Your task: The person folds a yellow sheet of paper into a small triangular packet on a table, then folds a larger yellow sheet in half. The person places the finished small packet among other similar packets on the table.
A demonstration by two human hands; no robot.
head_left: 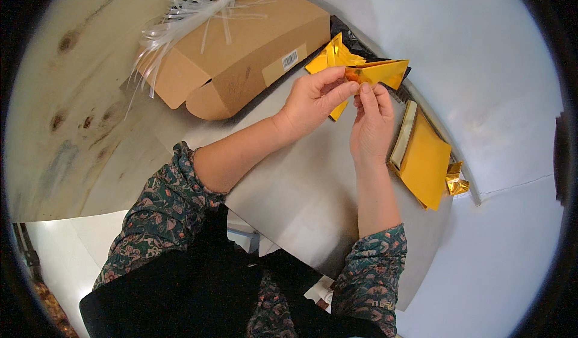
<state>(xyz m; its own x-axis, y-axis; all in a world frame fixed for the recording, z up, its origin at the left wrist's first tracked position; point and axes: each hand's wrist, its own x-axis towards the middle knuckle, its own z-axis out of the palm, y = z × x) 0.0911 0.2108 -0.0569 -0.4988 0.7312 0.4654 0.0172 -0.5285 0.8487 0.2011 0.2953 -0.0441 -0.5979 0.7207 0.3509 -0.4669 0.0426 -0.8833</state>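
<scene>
Both hands pinch the lower edge of a gold foil pouch, its pointed right end sticking out past my fingers. My left hand grips it at the left with thumb and bent fingers. Close beside it, my right hand presses thumb and fingertips together on the near edge. Just behind my left hand lie more gold foil pieces, partly covered by the hands. To the right of my right hand rests a stack of flat gold pouches with a pale strip along its left side.
A brown cardboard box stands at the back left, with a bundle of clear plastic strips draped over it. Beyond the stack lies crumpled gold foil, near the raised rim of the metal table. A marbled surface adjoins at left.
</scene>
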